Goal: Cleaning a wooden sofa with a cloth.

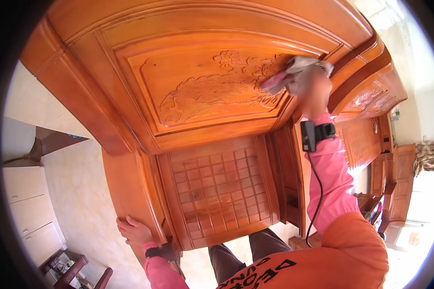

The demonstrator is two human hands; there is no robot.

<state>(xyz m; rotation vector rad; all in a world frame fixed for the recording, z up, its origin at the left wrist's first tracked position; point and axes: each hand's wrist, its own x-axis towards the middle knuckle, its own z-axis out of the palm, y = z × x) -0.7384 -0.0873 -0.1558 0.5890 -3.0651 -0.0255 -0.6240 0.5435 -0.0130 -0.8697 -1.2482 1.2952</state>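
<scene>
In front of me stands a carved wooden armchair, its back panel (199, 94) bearing a relief of flowers and a bird. My right hand (314, 86), blurred, presses a bunched greyish-pink cloth (293, 74) on the right part of this carving. The fingers are partly hidden by the cloth. Down at the left, my left hand (135, 231) rests on the wooden armrest (130, 180) with nothing in it. Between the armrests lies the chair's seat (220, 191), which has a grid pattern of grooves.
More matching wooden seating (365, 97) continues on the right, with a patterned curtain (427, 153) beyond. A white drawer cabinet (29, 209) stands at the left. Below it is a dark red wooden stand (70, 271) holding small items.
</scene>
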